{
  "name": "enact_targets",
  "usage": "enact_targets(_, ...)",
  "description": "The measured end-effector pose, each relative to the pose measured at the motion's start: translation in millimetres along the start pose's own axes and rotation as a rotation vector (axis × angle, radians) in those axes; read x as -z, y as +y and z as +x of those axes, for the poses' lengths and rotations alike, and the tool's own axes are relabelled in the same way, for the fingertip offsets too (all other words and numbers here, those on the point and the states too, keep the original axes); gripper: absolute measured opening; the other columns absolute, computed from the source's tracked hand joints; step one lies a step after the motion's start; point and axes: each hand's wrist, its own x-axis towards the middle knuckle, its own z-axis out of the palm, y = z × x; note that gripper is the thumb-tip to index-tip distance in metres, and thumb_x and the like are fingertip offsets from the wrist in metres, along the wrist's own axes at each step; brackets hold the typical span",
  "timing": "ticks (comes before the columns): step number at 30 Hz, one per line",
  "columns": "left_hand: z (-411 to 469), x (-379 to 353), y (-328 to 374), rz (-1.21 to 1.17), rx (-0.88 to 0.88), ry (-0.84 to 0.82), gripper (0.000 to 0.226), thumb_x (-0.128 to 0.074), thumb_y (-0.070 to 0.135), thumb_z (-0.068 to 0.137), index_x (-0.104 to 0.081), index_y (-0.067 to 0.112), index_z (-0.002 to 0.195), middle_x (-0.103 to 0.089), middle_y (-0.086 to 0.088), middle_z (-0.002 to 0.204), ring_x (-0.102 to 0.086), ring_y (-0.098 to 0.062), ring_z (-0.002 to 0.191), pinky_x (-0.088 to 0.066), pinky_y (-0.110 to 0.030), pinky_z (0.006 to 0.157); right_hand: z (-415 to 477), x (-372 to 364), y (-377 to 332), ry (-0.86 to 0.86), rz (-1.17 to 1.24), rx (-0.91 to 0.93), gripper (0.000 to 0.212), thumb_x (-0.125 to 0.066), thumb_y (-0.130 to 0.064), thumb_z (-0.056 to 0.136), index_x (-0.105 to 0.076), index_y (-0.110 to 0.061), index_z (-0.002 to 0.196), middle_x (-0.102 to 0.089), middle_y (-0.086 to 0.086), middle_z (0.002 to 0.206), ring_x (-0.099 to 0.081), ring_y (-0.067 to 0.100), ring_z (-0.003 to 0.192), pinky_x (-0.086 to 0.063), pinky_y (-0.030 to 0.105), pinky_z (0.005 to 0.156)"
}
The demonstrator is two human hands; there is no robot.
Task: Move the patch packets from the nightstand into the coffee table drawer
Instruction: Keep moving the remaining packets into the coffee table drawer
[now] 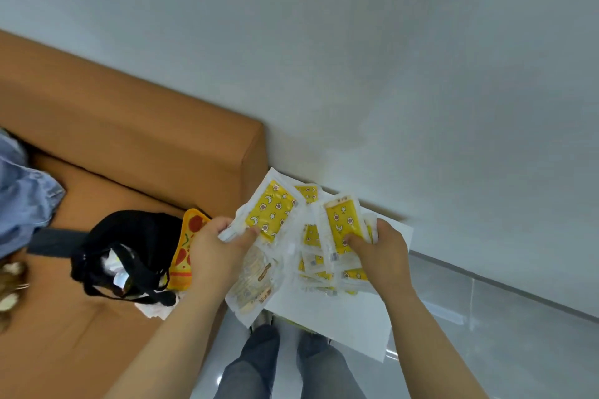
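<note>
Several yellow-and-white patch packets (316,264) lie piled on the white nightstand top (340,324) against the wall. My left hand (215,256) grips a stack of packets, with a yellow star-patterned packet (270,210) on top under my thumb. My right hand (382,253) pinches another yellow packet (342,223) upright above the pile. The coffee table and its drawer are out of view.
An orange sofa (129,139) stands to the left of the nightstand, with a black bag (129,249), a pizza-slice cushion (186,249) and denim cloth (22,197) on it. My legs (285,366) stand on the grey tiled floor (486,317) below.
</note>
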Motion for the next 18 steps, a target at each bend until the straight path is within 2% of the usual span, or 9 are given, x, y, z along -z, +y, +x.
enact_targets(2,-12.6,13.8,19.1,-0.060,-0.018,0.045,0.020,-0.076,0.027,0.078,-0.064,0.011,0.077,-0.067,-0.006,0.077,-0.062,-0.025,0.072,-0.050,-0.037,0.062,-9.1,14.1,-22.6,-0.011,0.011,0.072,0.016,-0.070,-0.016,0.079,-0.056,-0.008,0.081,-0.062,0.008,0.076,-0.058,0.022,0.069,-0.039,0.022,0.054)
enact_targets(4,-26.1,23.5,38.8,-0.093,-0.051,0.084,0.021,-0.076,0.028,0.077,-0.065,0.011,0.080,-0.068,-0.006,0.080,-0.063,-0.025,0.074,-0.051,-0.040,0.065,-16.9,30.6,-44.9,-0.018,0.013,0.162,0.017,-0.069,-0.015,0.079,-0.055,-0.007,0.078,-0.060,0.008,0.074,-0.054,0.020,0.064,-0.036,0.016,0.049)
enact_targets(7,-50.4,32.7,67.6,-0.145,-0.100,0.158,0.019,-0.076,0.028,0.077,-0.064,0.013,0.078,-0.067,-0.003,0.077,-0.060,-0.020,0.069,-0.047,-0.034,0.059,-26.4,56.5,-76.0,-0.046,0.027,0.291,0.011,-0.069,-0.012,0.079,-0.058,-0.010,0.079,-0.062,0.004,0.072,-0.055,0.016,0.062,-0.039,0.011,0.047)
enact_targets(8,-59.4,34.7,75.8,-0.162,-0.116,0.189,0.019,-0.076,0.028,0.077,-0.064,0.014,0.076,-0.066,-0.002,0.075,-0.058,-0.018,0.068,-0.045,-0.032,0.057,-28.3,64.5,-84.4,-0.059,0.021,0.325,0.009,-0.069,-0.012,0.079,-0.060,-0.011,0.080,-0.064,0.003,0.073,-0.058,0.017,0.065,-0.041,0.012,0.049)
enact_targets(11,-87.9,39.5,95.2,-0.202,-0.156,0.279,0.018,-0.077,0.028,0.077,-0.064,0.016,0.074,-0.065,0.000,0.074,-0.058,-0.017,0.067,-0.045,-0.029,0.055,-34.2,87.5,-105.4,-0.101,-0.007,0.412,0.013,-0.069,-0.014,0.078,-0.062,-0.008,0.087,-0.066,0.007,0.078,-0.062,0.023,0.073,-0.049,0.032,0.061)
enact_targets(12,-97.4,40.9,100.0,-0.213,-0.168,0.304,0.018,-0.077,0.028,0.077,-0.064,0.015,0.074,-0.066,0.000,0.075,-0.060,-0.018,0.068,-0.045,-0.029,0.055,-36.2,94.6,-111.0,-0.113,-0.011,0.440,0.013,-0.068,-0.014,0.078,-0.062,-0.008,0.087,-0.066,0.006,0.078,-0.062,0.023,0.073,-0.049,0.033,0.061)
enact_targets(14,-115.7,44.4,106.6,-0.235,-0.187,0.362,0.018,-0.077,0.028,0.077,-0.064,0.015,0.074,-0.067,-0.001,0.075,-0.061,-0.019,0.068,-0.045,-0.028,0.053,-42.1,106.9,-121.5,-0.136,-0.009,0.501,0.009,-0.068,-0.013,0.078,-0.063,-0.013,0.085,-0.065,0.002,0.075,-0.062,0.019,0.071,-0.049,0.030,0.060)
enact_targets(16,-133.4,50.8,111.3,-0.257,-0.197,0.437,0.018,-0.077,0.028,0.076,-0.064,0.016,0.072,-0.068,-0.004,0.074,-0.062,-0.021,0.068,-0.047,-0.033,0.055,-50.4,115.0,-133.0,-0.164,-0.003,0.566,0.008,-0.068,-0.013,0.078,-0.063,-0.015,0.084,-0.065,0.000,0.074,-0.061,0.015,0.069,-0.049,0.027,0.060)
enact_targets(18,-149.4,60.9,114.7,-0.280,-0.198,0.500,0.018,-0.077,0.028,0.076,-0.064,0.016,0.071,-0.068,-0.004,0.074,-0.062,-0.022,0.068,-0.047,-0.034,0.056,-60.8,117.7,-144.5,-0.201,0.005,0.627,0.008,-0.068,-0.012,0.078,-0.063,-0.017,0.083,-0.065,-0.004,0.073,-0.060,0.007,0.066,-0.045,0.014,0.053)
